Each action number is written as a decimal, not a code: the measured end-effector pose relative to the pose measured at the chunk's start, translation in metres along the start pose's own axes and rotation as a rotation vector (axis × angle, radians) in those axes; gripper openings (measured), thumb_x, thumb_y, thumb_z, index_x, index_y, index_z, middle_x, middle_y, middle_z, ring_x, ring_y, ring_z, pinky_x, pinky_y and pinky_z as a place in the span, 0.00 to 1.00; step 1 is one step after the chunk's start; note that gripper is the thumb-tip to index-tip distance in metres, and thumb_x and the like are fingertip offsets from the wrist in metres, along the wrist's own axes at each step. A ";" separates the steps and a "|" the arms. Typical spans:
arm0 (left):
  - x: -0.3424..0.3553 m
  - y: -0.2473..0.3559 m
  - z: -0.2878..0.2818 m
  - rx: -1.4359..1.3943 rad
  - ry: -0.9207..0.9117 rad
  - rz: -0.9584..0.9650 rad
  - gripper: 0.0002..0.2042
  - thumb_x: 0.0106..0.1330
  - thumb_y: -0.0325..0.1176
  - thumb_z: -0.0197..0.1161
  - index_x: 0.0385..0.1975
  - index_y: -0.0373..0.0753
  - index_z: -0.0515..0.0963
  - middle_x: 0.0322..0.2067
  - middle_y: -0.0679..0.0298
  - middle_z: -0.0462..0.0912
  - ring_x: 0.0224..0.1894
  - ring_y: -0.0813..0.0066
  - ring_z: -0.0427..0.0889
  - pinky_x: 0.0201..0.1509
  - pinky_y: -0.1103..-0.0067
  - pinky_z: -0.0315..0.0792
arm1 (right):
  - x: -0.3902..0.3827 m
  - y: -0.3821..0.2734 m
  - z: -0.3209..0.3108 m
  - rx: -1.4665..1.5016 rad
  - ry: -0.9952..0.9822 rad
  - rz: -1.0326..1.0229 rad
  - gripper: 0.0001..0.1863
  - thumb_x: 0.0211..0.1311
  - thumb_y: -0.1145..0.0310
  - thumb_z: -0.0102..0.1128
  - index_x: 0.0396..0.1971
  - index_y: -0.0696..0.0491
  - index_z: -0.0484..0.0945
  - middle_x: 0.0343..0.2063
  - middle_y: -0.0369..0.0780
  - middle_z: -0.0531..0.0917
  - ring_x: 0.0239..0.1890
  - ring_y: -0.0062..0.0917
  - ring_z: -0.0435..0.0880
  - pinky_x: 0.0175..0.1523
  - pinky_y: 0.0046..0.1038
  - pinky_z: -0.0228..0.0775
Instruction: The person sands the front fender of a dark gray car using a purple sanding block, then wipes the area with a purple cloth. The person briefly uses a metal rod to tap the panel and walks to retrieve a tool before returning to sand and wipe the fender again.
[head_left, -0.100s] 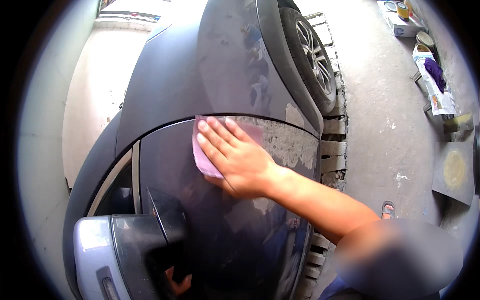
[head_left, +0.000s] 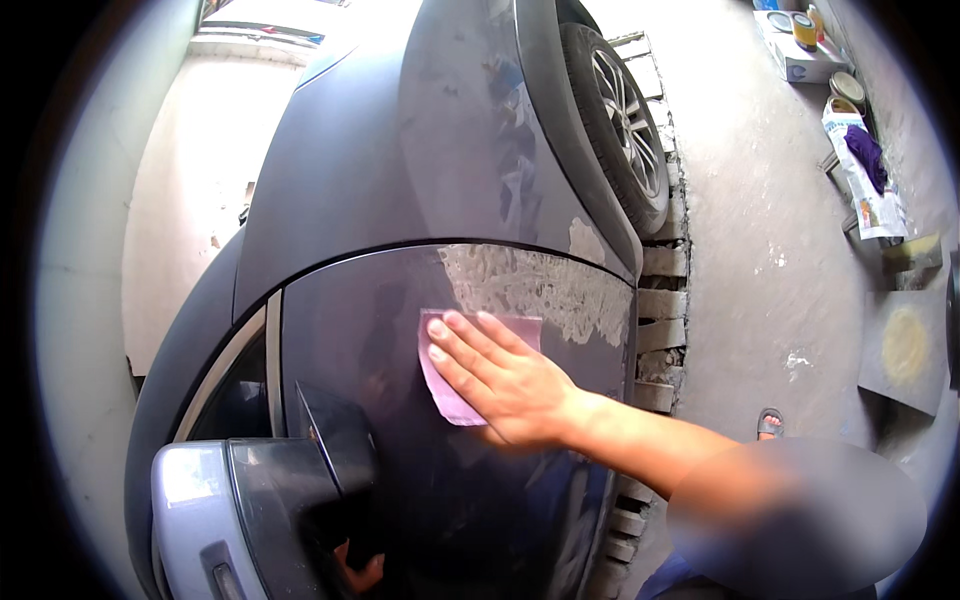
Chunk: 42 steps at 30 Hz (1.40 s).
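My right hand (head_left: 500, 390) lies flat on a square pink sheet (head_left: 450, 400), fingers extended, pressing it against the dark grey car door (head_left: 350, 320). Just above it, along the upper edge of the door, is a pale, mottled patch (head_left: 540, 290), and a smaller pale patch (head_left: 585, 240) marks the panel beyond the seam. My left hand is out of view; a skin-coloured reflection shows in the dark glossy area low in the picture. A blurred oval covers part of my right arm.
The side mirror (head_left: 195, 500) juts out at lower left, and a wheel (head_left: 625, 125) stands upper right over a slotted floor strip (head_left: 660, 300). Along the right wall are cans (head_left: 803, 30), a purple cloth (head_left: 865, 155) and a leaning board (head_left: 905, 350). A sandalled foot (head_left: 770, 425) is on the floor.
My right hand and the pink sheet have slid downward and slightly right, away from the seam, uncovering more of the pale patch at the door's edge.
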<state>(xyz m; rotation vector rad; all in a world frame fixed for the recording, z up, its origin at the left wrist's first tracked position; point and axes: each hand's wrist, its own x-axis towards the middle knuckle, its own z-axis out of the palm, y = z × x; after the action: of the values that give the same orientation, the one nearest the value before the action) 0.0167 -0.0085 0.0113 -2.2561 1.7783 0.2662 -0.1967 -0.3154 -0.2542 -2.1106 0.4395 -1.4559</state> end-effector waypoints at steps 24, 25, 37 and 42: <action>-0.014 0.017 0.031 0.024 0.105 -0.165 0.32 0.46 0.37 0.70 0.53 0.34 0.69 0.40 0.52 0.73 0.41 0.58 0.76 0.45 0.66 0.70 | 0.071 0.032 -0.045 -0.005 -0.145 -0.127 0.37 0.54 0.58 0.56 0.63 0.64 0.62 0.67 0.52 0.59 0.72 0.41 0.52 0.74 0.40 0.41; -0.016 0.018 0.031 0.023 0.113 -0.165 0.32 0.46 0.37 0.70 0.53 0.34 0.69 0.40 0.52 0.73 0.41 0.58 0.76 0.45 0.66 0.70 | 0.083 0.034 -0.038 0.041 -0.069 -0.144 0.37 0.55 0.59 0.54 0.63 0.64 0.61 0.67 0.52 0.59 0.72 0.40 0.52 0.75 0.40 0.40; -0.027 0.005 0.047 0.025 0.209 -0.170 0.31 0.45 0.37 0.70 0.52 0.34 0.70 0.39 0.53 0.73 0.41 0.58 0.75 0.45 0.67 0.69 | 0.067 0.052 -0.046 0.066 -0.152 -0.164 0.36 0.57 0.62 0.51 0.64 0.64 0.59 0.67 0.52 0.58 0.72 0.41 0.52 0.74 0.40 0.41; -0.039 -0.004 0.050 0.038 0.250 -0.163 0.30 0.45 0.37 0.70 0.51 0.34 0.71 0.39 0.53 0.73 0.41 0.58 0.75 0.45 0.67 0.69 | 0.062 0.044 -0.043 0.035 -0.160 -0.103 0.36 0.58 0.60 0.49 0.64 0.64 0.59 0.68 0.53 0.57 0.72 0.41 0.50 0.75 0.40 0.39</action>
<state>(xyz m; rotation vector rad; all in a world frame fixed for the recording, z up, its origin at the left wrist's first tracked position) 0.0122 0.0437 -0.0248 -2.4805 1.6802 -0.0845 -0.2129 -0.3948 -0.2214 -2.2301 0.2461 -1.3272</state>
